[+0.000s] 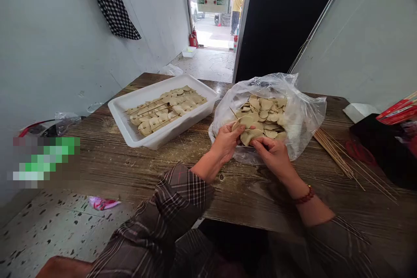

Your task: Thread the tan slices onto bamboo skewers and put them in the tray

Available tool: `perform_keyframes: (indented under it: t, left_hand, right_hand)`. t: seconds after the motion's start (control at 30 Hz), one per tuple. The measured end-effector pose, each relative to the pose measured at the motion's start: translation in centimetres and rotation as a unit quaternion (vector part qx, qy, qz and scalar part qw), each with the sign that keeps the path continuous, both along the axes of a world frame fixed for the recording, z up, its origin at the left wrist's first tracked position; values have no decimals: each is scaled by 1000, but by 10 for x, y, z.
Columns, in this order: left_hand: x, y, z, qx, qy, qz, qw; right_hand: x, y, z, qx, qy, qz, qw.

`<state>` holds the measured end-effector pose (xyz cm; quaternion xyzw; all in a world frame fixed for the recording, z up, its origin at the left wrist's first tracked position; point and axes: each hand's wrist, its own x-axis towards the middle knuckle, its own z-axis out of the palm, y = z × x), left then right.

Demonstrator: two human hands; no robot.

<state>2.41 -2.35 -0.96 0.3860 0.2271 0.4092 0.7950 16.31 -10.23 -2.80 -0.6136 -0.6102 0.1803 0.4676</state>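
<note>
My left hand (228, 139) is closed on a thin wooden skewer (233, 113) with pale round slices on it, at the near edge of an open clear plastic bag (304, 115). My right hand (273, 153) pinches the edge of a pale slice (250, 136) beside it. Many loose beige slices (265, 105) lie heaped in the bag behind both hands. To the left, a white rectangular tray (156, 142) holds several skewers threaded with the same flat slices (159, 117), laid side by side.
Bare skewers (335, 152) lie on the wooden table (130, 173) right of the bag. A black box (378, 147) with red packets (397, 110) stands at the far right. Beyond the table, a person (237, 4) is outside the glass door.
</note>
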Motion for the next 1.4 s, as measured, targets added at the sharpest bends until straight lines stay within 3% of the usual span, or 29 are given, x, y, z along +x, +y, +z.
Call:
perform_keyframes:
  t: [0.23, 0.37, 0.47, 0.53, 0.63, 0.7, 0.77, 0.83, 1.03, 1.23, 1.3, 1.4]
  left_hand:
    - [-2, 5, -3, 14, -1, -29, 999]
    - [-9, 20, -5, 40, 53, 32, 997]
    - [-13, 31, -12, 133, 149, 77, 977]
    - [-12, 35, -17, 244, 249, 86, 933]
    - [-10, 36, -22, 429, 381, 70, 816]
    - [-8, 34, -25, 514, 419, 48, 747]
    - [-6, 33, -26, 547, 428, 24, 719]
    - [-6, 34, -28, 538, 421, 14, 730]
    - [-9, 40, -29, 449, 359, 13, 818]
    - [-17, 45, -21, 192, 223, 60, 954]
    - [-21, 48, -17, 131, 180, 63, 973]
    - [-26, 53, -11, 117, 167, 95, 974]
  right_hand:
    - [6, 1, 0, -9, 26, -4, 1000]
    - [16, 2, 0, 10, 66, -73, 995]
    - [25, 4, 0, 24, 131, -132, 982]
    - [28, 5, 0, 28, 172, -139, 975]
    - [29, 7, -1, 34, 194, -133, 971]
    - [27, 8, -1, 34, 188, -132, 973]
    - [26, 9, -2, 26, 182, -131, 974]
    - [26, 9, -2, 20, 175, -128, 976]
    - [24, 7, 1, 17, 176, -127, 976]
    - [21, 4, 4, -1, 186, -83, 979]
    - [20, 2, 6, -9, 169, -59, 984]
    - [18, -1, 7, -33, 141, -24, 989]
